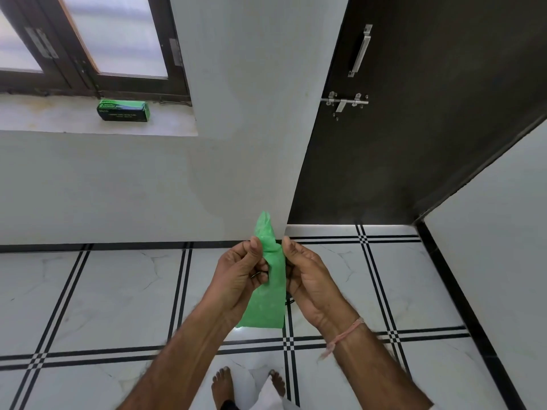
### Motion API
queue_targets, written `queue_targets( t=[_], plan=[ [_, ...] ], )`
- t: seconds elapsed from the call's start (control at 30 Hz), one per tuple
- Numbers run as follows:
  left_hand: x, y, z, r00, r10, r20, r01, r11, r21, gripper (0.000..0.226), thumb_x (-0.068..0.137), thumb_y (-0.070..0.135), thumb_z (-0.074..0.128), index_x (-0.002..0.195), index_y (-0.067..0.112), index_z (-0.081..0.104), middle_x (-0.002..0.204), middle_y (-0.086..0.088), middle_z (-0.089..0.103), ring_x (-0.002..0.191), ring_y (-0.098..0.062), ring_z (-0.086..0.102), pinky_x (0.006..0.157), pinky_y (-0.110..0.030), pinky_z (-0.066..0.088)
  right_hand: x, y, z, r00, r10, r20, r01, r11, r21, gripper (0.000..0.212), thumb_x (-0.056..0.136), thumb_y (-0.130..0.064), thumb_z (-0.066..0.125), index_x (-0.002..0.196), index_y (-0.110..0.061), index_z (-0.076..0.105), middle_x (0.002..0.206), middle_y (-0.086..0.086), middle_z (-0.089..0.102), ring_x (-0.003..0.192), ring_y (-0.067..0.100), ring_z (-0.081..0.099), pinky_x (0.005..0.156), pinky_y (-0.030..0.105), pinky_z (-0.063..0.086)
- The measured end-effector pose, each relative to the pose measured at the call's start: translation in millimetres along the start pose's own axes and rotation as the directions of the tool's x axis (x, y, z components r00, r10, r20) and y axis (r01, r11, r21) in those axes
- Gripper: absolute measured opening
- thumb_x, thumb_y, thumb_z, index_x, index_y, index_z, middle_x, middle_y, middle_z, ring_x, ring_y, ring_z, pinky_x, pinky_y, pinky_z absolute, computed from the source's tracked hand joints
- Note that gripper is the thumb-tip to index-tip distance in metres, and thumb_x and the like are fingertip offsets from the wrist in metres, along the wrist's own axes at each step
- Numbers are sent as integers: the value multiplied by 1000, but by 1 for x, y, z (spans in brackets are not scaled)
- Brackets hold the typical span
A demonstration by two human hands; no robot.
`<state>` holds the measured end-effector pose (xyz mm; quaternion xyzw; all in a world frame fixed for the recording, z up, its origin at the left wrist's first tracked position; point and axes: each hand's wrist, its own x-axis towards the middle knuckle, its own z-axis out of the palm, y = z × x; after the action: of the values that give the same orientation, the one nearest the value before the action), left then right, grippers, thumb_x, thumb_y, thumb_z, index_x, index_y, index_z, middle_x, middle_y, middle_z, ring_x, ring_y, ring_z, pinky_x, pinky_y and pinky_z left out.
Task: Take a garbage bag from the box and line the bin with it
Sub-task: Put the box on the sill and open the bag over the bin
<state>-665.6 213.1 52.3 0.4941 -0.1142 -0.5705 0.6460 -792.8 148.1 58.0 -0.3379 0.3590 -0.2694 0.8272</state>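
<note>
Head view: a dark door [429, 143] with a bolt [346, 102] stands to the right. The green box [123, 110] lies on the window sill [44, 119], well apart from the hands, and its print is too small to read. The garbage bag [272, 300], a narrow folded green strip, hangs upright above the tiled floor [118, 291]. The left hand [236, 279] and right hand [307, 279] each hold a pinching grip on its upper part.

A single view is given, taken from a wide-angle camera worn on the head. It is aimed forward and down, so the floor [118, 291] fills the lower half and bare feet [222, 383] are seen at the bottom edge. The left hand [239, 276] and right hand [310, 282] are framed close, just below the centre, with the bag [266, 312] held between them. A wall [118, 179] is faced from near; the sill [59, 119], box [122, 110] and door [414, 128] are caught farther off along the top. Straight lines are bent outward by the lens.
</note>
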Motion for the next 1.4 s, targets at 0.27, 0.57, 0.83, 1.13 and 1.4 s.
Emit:
queue_targets(
  t=[0.27,0.57,0.83,1.13,1.4],
  plan=[
    [-2,2,-13,979,39,198,-101,945,310,35,96,36,63,96,1,68,100,-17,72,94,-29,68,84,-44,54,6,2,-4,999,-33,-24,30,994,-101,27,89,-24,73,111,-9,72,100,8,77,81,18,70,66,28,57],
    [7,0,-23,984,172,-46,-145,925,352,27,106,18,54,87,24,71,91,-5,75,89,-24,67,72,-32,53,6,-1,-11,956,-275,-105,229,919,-321,23,83,-27,77,100,-13,74,84,7,73,69,12,62,64,28,55],
    [2,12,-12,996,75,44,-84,950,300,36,92,35,68,104,1,74,105,-22,77,95,-34,72,86,-45,55,11,-1,-18,913,-406,-23,341,795,-501,9,87,-6,79,87,-13,72,88,7,76,86,18,72,78,33,61],
    [12,11,-15,991,52,-124,-69,988,-140,26,85,32,67,95,8,65,86,-3,74,76,-13,71,71,-27,62,15,-4,-26,927,-347,-140,313,925,-217,14,97,0,62,88,-9,57,73,-1,68,56,3,59,47,15,43],
    [-4,-6,-34,990,84,-117,-19,884,468,34,85,37,78,110,20,63,87,2,63,74,-17,59,69,-30,53,39,-21,-40,911,-267,-313,284,959,8,16,106,-12,51,109,-12,67,95,1,75,81,9,72,69,23,59]
  ],
)
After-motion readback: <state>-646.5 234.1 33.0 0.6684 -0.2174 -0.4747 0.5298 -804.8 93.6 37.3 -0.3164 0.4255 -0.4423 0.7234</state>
